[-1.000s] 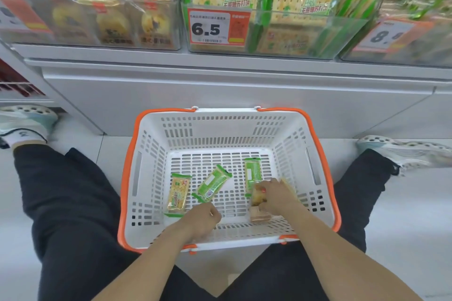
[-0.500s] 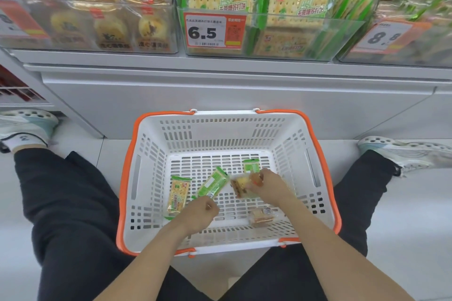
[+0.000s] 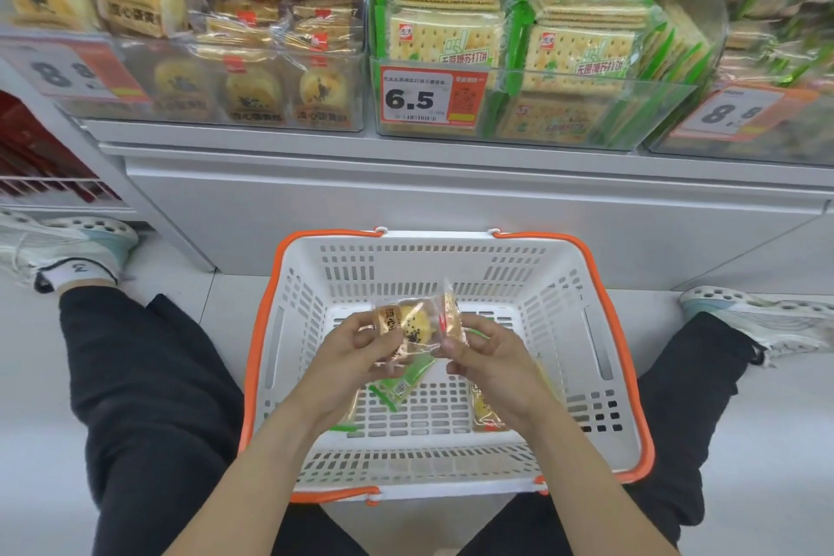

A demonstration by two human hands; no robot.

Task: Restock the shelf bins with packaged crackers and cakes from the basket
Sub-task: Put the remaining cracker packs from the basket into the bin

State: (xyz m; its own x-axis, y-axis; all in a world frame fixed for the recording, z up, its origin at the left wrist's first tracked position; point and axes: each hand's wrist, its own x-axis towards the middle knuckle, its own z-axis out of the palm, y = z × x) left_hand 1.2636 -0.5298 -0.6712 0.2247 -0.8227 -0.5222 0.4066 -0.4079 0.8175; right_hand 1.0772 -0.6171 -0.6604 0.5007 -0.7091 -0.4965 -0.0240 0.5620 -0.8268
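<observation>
A white basket with an orange rim (image 3: pixel 618 379) stands on the floor between my legs. Above it, my left hand (image 3: pixel 356 357) and my right hand (image 3: pixel 492 361) together hold a clear-wrapped yellow cake (image 3: pixel 413 327), each pinching one end. On the basket floor lie a green cracker packet (image 3: pixel 401 384), another wrapped cake (image 3: pixel 485 411) half hidden by my right wrist, and a packet corner (image 3: pixel 343 424) under my left wrist. On the shelf above, a clear bin of cakes (image 3: pixel 252 90) sits left of a bin of green cracker packs (image 3: pixel 541 59).
Price tags read 6.5 (image 3: pixel 428 97) on the cracker bin and 8.8 on the neighbouring bins. A grey shelf base (image 3: pixel 406 199) runs behind the basket. My shoes (image 3: pixel 67 248) rest on the pale floor at both sides.
My right hand lifted a wrapped cake out of the basket. My left hand left the green packet and came up to take the cake's other end. The view tilted up towards the shelf.
</observation>
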